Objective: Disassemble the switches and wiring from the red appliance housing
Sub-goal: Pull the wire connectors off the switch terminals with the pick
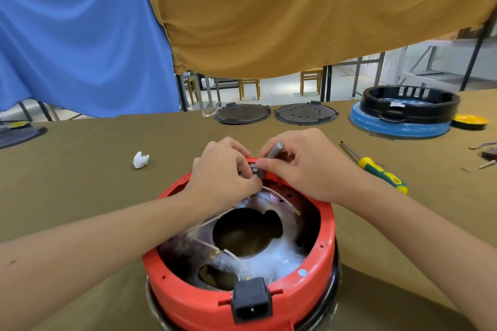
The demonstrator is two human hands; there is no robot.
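Observation:
The red appliance housing [326, 234] stands open side up at the near edge of the table. Inside it, thin white wires [236, 256] run over a metal plate. A black power socket [251, 299] sits in the near rim. At the far rim, my left hand [220, 172] and my right hand [304, 164] meet over a small grey switch part [255, 169]. My left fingers pinch that part. My right hand grips a grey lever [275, 150] and its thumb presses on the part.
A yellow-green screwdriver [376, 166] lies right of my right hand. A white crumpled scrap [140, 160] lies to the left. Two round black plates [243, 113], [305, 113] and a blue base with a black ring [403, 115] stand at the far edge.

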